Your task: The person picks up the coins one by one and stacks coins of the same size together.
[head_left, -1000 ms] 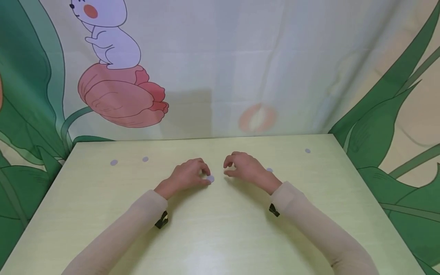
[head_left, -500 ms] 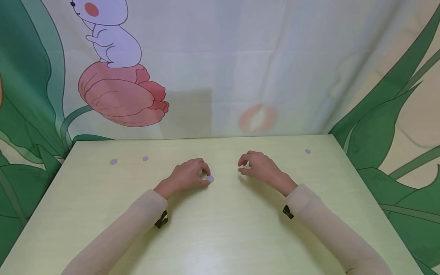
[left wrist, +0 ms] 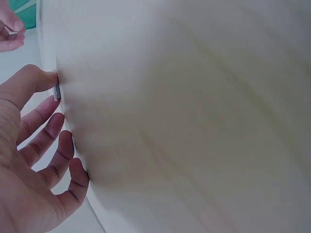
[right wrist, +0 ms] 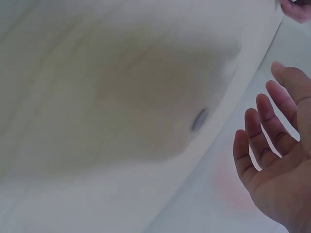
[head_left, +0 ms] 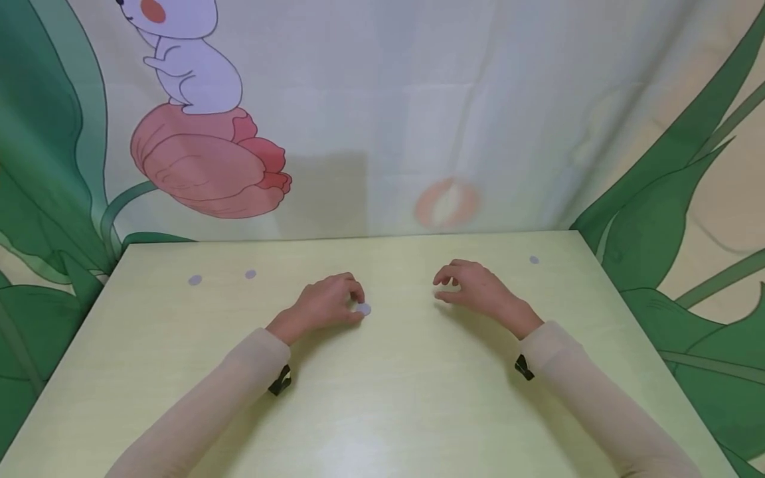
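The left hand point(head_left: 325, 302) has its thumb and index finger bent to a narrow pinch, gripping a small, round, pale lilac disc point(head_left: 365, 309) by its rim near the middle of the pale yellow-green, wood-look desk point(head_left: 382, 398). From the left wrist, the disc appears edge-on between the 2 fingertips, low against the surface; whether it is 1 disc or 2 stacked, I cannot tell.

The right hand point(head_left: 475, 289) is well apart from it, fingers loosely curved, a clear gap between thumb and index finger, with nothing in hold. The right wrist view shows 1 grey-looking round disc point(right wrist: 200, 120) lying flat near that hand (from the head, the hand and forearm may well cover it). Another pale lilac disc point(head_left: 534, 259) lies toward the far right corner, and 2 more, the outer-left disc point(head_left: 194, 280) and the inner-left disc point(head_left: 250, 273), lie at the far left.

For a good handling, the left pinch is best light and level — too hard a squeeze could flick so thin a piece away. The right fingertips would do well to come down low, 1 on each side of a rim, rather than press from above.
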`<state>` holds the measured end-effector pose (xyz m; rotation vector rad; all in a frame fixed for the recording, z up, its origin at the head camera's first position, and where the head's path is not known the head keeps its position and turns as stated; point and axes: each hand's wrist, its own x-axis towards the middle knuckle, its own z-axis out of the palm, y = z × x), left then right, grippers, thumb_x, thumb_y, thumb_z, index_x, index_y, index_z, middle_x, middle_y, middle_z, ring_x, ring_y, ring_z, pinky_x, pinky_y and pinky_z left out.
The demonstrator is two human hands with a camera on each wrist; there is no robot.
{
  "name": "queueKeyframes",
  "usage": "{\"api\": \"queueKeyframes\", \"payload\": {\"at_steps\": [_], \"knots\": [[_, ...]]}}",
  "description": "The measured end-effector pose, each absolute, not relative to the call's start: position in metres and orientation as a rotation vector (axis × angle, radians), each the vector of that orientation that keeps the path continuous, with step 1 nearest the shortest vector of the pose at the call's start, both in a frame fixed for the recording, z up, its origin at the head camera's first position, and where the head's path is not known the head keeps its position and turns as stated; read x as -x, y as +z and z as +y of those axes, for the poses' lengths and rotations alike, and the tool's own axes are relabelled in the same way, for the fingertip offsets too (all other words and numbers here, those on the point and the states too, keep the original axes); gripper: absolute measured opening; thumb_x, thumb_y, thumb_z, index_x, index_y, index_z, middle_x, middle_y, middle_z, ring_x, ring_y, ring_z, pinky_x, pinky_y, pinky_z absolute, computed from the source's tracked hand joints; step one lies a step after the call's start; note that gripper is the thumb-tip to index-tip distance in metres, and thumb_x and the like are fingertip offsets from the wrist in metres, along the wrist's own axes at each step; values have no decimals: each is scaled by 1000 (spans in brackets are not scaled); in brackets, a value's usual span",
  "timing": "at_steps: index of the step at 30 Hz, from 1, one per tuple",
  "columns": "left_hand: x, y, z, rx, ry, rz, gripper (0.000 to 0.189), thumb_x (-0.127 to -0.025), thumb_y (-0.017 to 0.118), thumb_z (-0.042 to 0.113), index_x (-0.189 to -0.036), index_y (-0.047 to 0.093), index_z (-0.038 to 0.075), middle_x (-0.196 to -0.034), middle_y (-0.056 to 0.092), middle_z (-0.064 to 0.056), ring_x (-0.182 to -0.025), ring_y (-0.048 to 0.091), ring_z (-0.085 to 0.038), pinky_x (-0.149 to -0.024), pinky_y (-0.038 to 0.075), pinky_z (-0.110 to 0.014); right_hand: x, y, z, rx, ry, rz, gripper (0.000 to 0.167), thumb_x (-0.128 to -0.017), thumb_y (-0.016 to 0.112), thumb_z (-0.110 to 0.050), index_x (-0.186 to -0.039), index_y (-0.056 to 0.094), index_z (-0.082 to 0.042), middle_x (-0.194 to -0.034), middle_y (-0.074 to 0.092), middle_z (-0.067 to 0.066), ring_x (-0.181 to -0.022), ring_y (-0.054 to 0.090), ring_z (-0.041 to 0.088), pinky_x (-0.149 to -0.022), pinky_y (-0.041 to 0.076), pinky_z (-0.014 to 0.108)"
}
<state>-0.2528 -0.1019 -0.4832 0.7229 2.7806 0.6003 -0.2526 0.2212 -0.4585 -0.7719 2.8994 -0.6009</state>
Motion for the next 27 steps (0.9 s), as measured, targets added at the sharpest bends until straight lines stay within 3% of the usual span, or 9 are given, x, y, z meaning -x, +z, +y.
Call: {"api": "queueKeyframes", "payload": {"at_steps": [12, 27], "knots": [[253, -484, -104, -734, 617, 2767, 21, -85, 80, 33, -101, 73, 21, -103, 61, 6, -91, 57, -15, -72, 50, -40, 254, -470, 267, 572, -639, 2923, 23, -91, 78, -24, -111, 73, -14, -101, 65, -1, -96, 61, 20, -82, 51, 37], [253, -485, -103, -764, 614, 2790, 21, -85, 81, 36, -102, 75, 26, -100, 60, 9, -88, 56, -13, -67, 48, -34, 251, -463, 269, 553, -576, 2862, 26, -92, 76, -21, -115, 72, -7, -105, 66, 8, -99, 62, 26, -85, 52, 42]]}}
